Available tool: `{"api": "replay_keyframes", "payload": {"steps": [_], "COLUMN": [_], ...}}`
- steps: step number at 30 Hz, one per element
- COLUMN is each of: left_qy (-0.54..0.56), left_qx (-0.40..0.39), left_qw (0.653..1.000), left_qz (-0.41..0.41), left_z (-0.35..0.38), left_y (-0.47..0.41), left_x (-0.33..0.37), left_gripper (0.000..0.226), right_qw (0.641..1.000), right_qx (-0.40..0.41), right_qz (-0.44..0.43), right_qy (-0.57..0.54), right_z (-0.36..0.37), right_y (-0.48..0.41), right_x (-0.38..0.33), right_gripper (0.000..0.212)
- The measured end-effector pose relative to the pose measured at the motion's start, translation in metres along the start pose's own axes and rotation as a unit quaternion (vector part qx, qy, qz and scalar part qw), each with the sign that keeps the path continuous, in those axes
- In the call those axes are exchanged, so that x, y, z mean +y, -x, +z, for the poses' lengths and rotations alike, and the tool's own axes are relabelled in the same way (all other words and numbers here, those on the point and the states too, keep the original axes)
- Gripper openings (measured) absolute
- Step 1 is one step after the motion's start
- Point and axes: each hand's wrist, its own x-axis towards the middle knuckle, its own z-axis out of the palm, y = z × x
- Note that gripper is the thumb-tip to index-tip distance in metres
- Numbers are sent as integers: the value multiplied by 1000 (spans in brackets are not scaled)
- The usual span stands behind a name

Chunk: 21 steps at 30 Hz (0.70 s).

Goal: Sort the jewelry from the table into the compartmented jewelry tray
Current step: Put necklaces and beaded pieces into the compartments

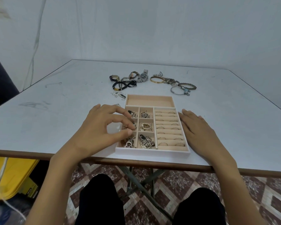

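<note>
The beige compartmented jewelry tray (152,151) sits at the table's near edge. Its six small left compartments hold earrings and chains, the ring rolls (169,127) hold several rings, and the long back compartment (150,101) is bare. My left hand (101,127) hovers over the left column, with curled fingertips and thumb close together at the jewelry in the middle-left compartment; whether they pinch a piece is hidden. My right hand (196,129) lies flat on the table against the tray's right wall, holding nothing.
Beyond the tray lie several watches (143,76), black bead bracelets (119,85), a gold bangle (156,79), a silver bangle (178,90), a beaded bracelet (187,86) and small loose pieces (118,95). A yellow bin (15,172) stands on the floor at the left.
</note>
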Motion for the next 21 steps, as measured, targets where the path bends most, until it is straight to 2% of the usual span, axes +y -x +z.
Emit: {"api": "replay_keyframes", "payload": {"steps": [5, 10, 16, 21], "left_qy": [45, 2, -27, -32], "left_qx": [19, 41, 62, 41], "left_qw": [999, 999, 997, 997], "left_qz": [14, 31, -26, -55], "left_z": [-5, 3, 18, 31], "left_y": [-18, -50, -96, -134], "left_x": [-1, -10, -18, -27], "left_gripper": [13, 14, 22, 11], "right_qw": [1000, 1000, 997, 994], "right_qx": [-2, -18, -48, -21], "right_qz": [-2, 0, 8, 42], "right_qy": [-6, -19, -67, -102], "right_z": [0, -3, -30, -48], "right_y": [-2, -5, -22, -58], "right_x": [2, 3, 5, 8], "right_gripper": [45, 45, 35, 23]}}
